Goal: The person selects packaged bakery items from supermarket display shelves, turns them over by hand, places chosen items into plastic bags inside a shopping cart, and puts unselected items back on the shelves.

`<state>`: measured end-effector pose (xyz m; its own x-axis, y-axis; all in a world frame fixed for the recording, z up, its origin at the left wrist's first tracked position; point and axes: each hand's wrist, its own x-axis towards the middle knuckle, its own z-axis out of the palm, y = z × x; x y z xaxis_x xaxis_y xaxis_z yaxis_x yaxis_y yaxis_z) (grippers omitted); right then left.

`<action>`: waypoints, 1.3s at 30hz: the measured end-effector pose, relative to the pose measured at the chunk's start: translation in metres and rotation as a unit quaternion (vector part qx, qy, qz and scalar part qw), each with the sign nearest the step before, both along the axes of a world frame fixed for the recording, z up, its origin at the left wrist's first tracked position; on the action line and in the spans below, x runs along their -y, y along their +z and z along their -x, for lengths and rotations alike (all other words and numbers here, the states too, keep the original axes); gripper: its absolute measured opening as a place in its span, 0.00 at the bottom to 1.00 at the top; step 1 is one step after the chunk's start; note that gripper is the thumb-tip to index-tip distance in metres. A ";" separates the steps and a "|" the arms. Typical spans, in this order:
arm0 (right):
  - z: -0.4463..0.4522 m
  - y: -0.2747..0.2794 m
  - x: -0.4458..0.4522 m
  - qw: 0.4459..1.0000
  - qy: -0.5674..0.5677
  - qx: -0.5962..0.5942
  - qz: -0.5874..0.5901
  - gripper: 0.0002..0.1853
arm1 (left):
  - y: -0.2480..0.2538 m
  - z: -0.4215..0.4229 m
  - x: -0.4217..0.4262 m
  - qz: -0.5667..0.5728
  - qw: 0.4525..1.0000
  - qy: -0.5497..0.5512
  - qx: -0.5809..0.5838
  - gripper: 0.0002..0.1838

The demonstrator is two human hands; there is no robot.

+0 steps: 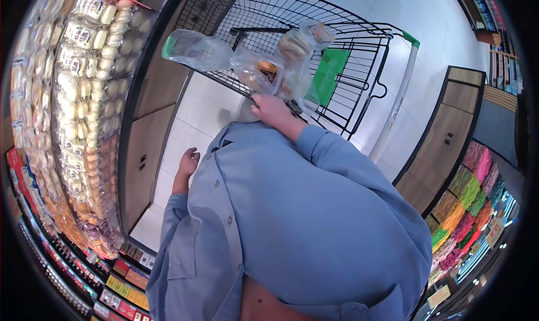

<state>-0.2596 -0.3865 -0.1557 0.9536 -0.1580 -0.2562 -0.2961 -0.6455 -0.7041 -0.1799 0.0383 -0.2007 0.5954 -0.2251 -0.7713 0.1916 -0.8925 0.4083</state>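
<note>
Plastic bag [248,69] just beyond right grip [276,114]

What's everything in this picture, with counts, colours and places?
Shopping cart: one, black and green, top
Green panel: one, green, on cart
Plastic bags: several, clear, at cart
Bagged items: several, brownish, in bags
Wrapped goods: many, cream to orange, left
Wooden cabinets: at least two, brown, both sides
Colourful goods: many, mixed, right
Shelf goods: many, mixed, lower left
Floor tiles: several, pale, beneath cart
Shirt: one, blue, centre
Left fingers: one set, bare, beside shirt
Right fingers: one set, bare, at cart edge
</note>
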 end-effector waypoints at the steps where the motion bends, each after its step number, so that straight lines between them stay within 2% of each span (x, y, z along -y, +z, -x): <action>1: 0.002 -0.003 0.000 1.000 -0.005 -0.001 -0.001 0.15 | 0.005 -0.003 0.011 -0.003 1.000 -0.017 0.011 0.26; 4: 0.005 -0.010 0.002 0.998 -0.023 0.057 0.001 0.20 | 0.009 -0.010 0.035 0.015 0.998 -0.051 0.026 0.25; 6: 0.002 -0.014 0.008 0.959 -0.165 -0.013 -0.231 0.28 | 0.010 -0.014 0.045 0.037 0.997 -0.066 0.030 0.25; 7: 0.002 -0.015 0.014 0.959 -0.167 -0.014 -0.230 0.28 | 0.012 -0.016 0.050 0.045 0.997 -0.054 0.018 0.24; 8: 0.007 -0.015 0.023 0.974 -0.206 0.020 -0.086 0.32 | 0.014 -0.017 0.055 0.053 0.998 -0.040 0.005 0.24; 9: 0.011 -0.014 0.032 0.968 -0.239 0.052 0.060 0.35 | 0.017 -0.018 0.059 0.052 0.998 -0.040 0.005 0.24; 10: 0.016 -0.014 0.041 0.968 -0.238 0.051 0.059 0.35 | 0.019 -0.018 0.061 0.050 0.998 -0.040 0.006 0.24; 12: 0.027 -0.013 0.059 0.949 -0.251 -0.019 0.191 0.45 | 0.022 -0.018 0.060 0.044 0.998 -0.041 0.007 0.24; 13: 0.032 -0.016 0.064 0.949 -0.252 -0.021 0.189 0.45 | 0.021 -0.018 0.056 0.040 0.999 -0.036 -0.005 0.24; 15: 0.043 -0.025 0.079 0.934 -0.257 -0.127 0.214 0.39 | 0.013 -0.017 0.047 0.035 0.999 -0.032 -0.016 0.24; 16: 0.050 -0.041 0.089 0.934 -0.258 -0.127 0.213 0.39 | 0.003 -0.016 0.037 0.018 0.999 -0.047 -0.008 0.23; 17: 0.058 -0.067 0.098 0.935 -0.237 -0.171 0.201 0.32 | -0.002 -0.016 0.032 -0.001 0.998 -0.062 0.001 0.23; 18: 0.061 -0.088 0.104 0.934 -0.215 -0.214 0.187 0.25 | 0.006 -0.019 0.037 -0.003 0.998 -0.062 0.002 0.23; 19: 0.060 -0.098 0.107 0.935 -0.215 -0.215 0.185 0.25 | 0.022 -0.023 0.049 0.004 0.997 -0.069 0.023 0.22; 21: 0.060 -0.112 0.108 0.942 -0.211 -0.228 0.128 0.14 | 0.052 -0.033 0.080 0.032 0.992 -0.089 0.084 0.21; 22: 0.059 -0.114 0.108 0.942 -0.209 -0.230 0.127 0.14 | 0.063 -0.042 0.099 0.054 0.985 -0.102 0.126 0.20; 24: 0.051 -0.105 0.107 0.934 -0.257 -0.242 0.057 0.12 | 0.082 -0.064 0.141 0.132 0.938 -0.194 0.253 0.19; 26: 0.046 -0.096 0.108 0.931 -0.277 -0.226 0.069 0.11 | 0.109 -0.080 0.196 0.138 0.907 -0.220 0.330 0.19; 28: 0.041 -0.089 0.109 0.929 -0.295 -0.210 0.079 0.11 | 0.110 -0.098 0.235 0.134 0.879 -0.246 0.385 0.20; 30: 0.044 -0.084 0.116 0.937 -0.321 -0.128 0.045 0.11 | 0.096 -0.115 0.260 0.099 0.874 -0.272 0.390 0.20; 31: 0.045 -0.082 0.120 0.937 -0.321 -0.130 0.042 0.11 | 0.088 -0.122 0.271 0.097 0.875 -0.273 0.387 0.20; 33: 0.048 -0.077 0.127 0.937 -0.336 -0.087 0.034 0.12 | 0.075 -0.133 0.287 -0.030 0.863 -0.327 0.384 0.23; 34: 0.048 -0.070 0.126 0.936 -0.340 -0.091 0.031 0.12 | 0.073 -0.138 0.291 -0.030 0.863 -0.332 0.380 0.23; 36: 0.050 -0.058 0.128 0.933 -0.358 -0.035 0.014 0.11 | 0.069 -0.146 0.300 -0.156 0.871 -0.364 0.291 0.26; 37: 0.053 -0.053 0.128 0.930 -0.365 -0.040 0.012 0.11 | 0.063 -0.150 0.303 -0.154 0.869 -0.371 0.288 0.26; 39: 0.058 -0.047 0.128 0.932 -0.361 -0.012 -0.007 0.10 | 0.049 -0.160 0.302 -0.221 0.883 -0.364 0.195 0.28</action>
<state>-0.3178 -0.5144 -0.2026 0.5934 -0.7535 -0.2830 -0.6662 -0.2624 -0.6980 -0.0199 -0.2634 -0.1517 0.6574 -0.3858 -0.6472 -0.5775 -0.8097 -0.1039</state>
